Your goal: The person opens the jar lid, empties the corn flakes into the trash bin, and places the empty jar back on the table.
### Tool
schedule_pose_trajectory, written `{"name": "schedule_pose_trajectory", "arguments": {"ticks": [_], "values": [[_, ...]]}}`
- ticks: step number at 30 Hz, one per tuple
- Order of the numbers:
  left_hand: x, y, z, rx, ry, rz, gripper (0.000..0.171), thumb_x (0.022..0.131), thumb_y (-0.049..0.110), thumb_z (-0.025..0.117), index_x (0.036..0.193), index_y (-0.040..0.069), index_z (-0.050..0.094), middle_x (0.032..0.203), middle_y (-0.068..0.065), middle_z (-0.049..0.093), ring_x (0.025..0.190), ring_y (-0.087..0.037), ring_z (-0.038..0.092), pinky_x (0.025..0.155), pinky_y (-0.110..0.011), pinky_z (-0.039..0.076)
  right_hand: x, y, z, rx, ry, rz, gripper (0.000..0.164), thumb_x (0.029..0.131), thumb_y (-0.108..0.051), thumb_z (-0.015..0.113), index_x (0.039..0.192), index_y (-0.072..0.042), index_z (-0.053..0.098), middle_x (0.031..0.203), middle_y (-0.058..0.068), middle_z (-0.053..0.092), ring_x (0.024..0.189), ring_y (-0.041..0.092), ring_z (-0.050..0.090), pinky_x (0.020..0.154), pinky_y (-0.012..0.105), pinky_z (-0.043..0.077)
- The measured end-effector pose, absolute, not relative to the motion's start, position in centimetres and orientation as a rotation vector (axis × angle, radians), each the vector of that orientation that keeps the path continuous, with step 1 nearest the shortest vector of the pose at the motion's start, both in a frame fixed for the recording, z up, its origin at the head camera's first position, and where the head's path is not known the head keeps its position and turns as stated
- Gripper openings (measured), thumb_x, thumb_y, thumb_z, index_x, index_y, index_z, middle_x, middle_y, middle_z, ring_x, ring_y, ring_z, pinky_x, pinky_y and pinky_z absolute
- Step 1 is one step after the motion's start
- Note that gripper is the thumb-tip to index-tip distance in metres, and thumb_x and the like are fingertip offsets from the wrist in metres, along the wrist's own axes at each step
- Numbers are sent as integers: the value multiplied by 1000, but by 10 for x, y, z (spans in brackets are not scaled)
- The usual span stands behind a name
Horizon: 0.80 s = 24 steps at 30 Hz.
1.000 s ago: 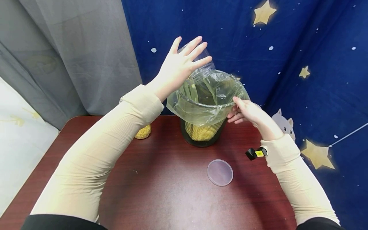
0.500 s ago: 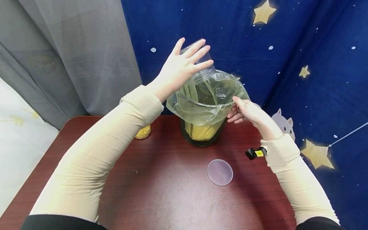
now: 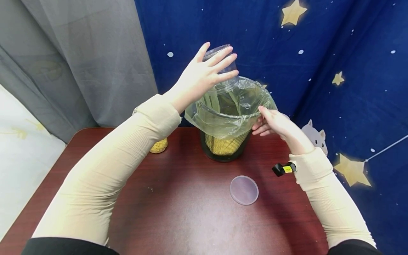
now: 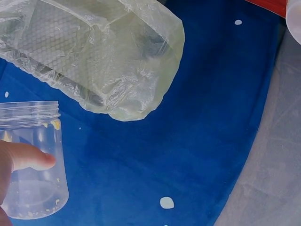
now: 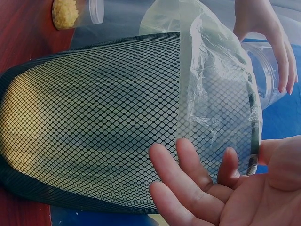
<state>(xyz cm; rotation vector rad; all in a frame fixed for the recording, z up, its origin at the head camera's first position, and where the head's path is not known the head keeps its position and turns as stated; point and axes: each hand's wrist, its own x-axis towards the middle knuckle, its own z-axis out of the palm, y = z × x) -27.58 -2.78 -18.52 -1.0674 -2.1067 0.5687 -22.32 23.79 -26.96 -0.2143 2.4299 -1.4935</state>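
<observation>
Gripping a clear jar (image 4: 40,183) in the left hand (image 3: 200,76), at the upper centre of the head view, with the thumb on one side of the wall and the fingers fanned wide over the other. Tipped upside down and aslant, pointing mouth-down at the upper left part of the opening of a mesh bin (image 3: 224,146). Cannot tell about contact between jar and rim. Visible through the clear wall at the lower left of the left wrist view: pale yellow crumbs (image 4: 57,125), stuck near the threaded neck and scattered around the base.

Pinching the bin's rim with the right hand (image 3: 272,122), right of centre in the head view, with the thumb over the top; in the right wrist view, stretching several fingers loosely along the outside.

Standing upright on the dark red worktop (image 3: 191,219): the same bin, wrapped at the top in a thin yellow-green liner (image 3: 220,125), folded over the rim and hanging loosely outside the mesh.

Lying flat below the bin, right of centre: a round translucent lid (image 3: 244,190). Left of the bin, partly behind the left sleeve (image 3: 134,148): a yellow heap (image 3: 158,146), shown at the upper left of the right wrist view inside a clear container (image 5: 80,14). Dotted on the worktop, left of centre: tiny specks (image 3: 150,190).

Strapped at the right cuff: a small black device (image 3: 280,169). Hanging behind: a blue curtain (image 3: 255,28) printed with stars, and a grey curtain (image 3: 105,53) at the upper left.
</observation>
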Motion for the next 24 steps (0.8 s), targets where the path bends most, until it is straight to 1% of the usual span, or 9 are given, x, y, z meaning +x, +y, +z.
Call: {"name": "schedule_pose_trajectory", "arguments": {"ticks": [8, 16, 24], "values": [[-276, -25, -186, -1083, -2072, 627, 74, 88, -13, 35, 141, 36, 20, 150, -4, 7, 135, -18, -3, 103, -52, -4, -224, 239, -270, -211, 2428, -1498, 51, 97, -40, 22, 94, 8, 41, 86, 17, 63, 75, 25, 65, 64, 33, 51], [-275, -24, -187, -1110, -2022, 667, 70, 89, -12, 33, 141, 34, 23, 150, -5, 7, 135, -19, -3, 102, -52, -5, -224, 239, -271, -208, 2418, -1511, 50, 97, -40, 23, 94, 7, 40, 88, 21, 62, 75, 25, 65, 64, 34, 52], [-274, -22, -189, -1155, -1954, 693, 62, 90, -4, 37, 139, 33, 28, 149, -4, 13, 135, -19, 0, 102, -53, -4, -224, 239, -271, -203, 2415, -1517, 50, 97, -40, 23, 94, 7, 40, 86, 19, 63, 75, 26, 65, 64, 33, 52]]}}
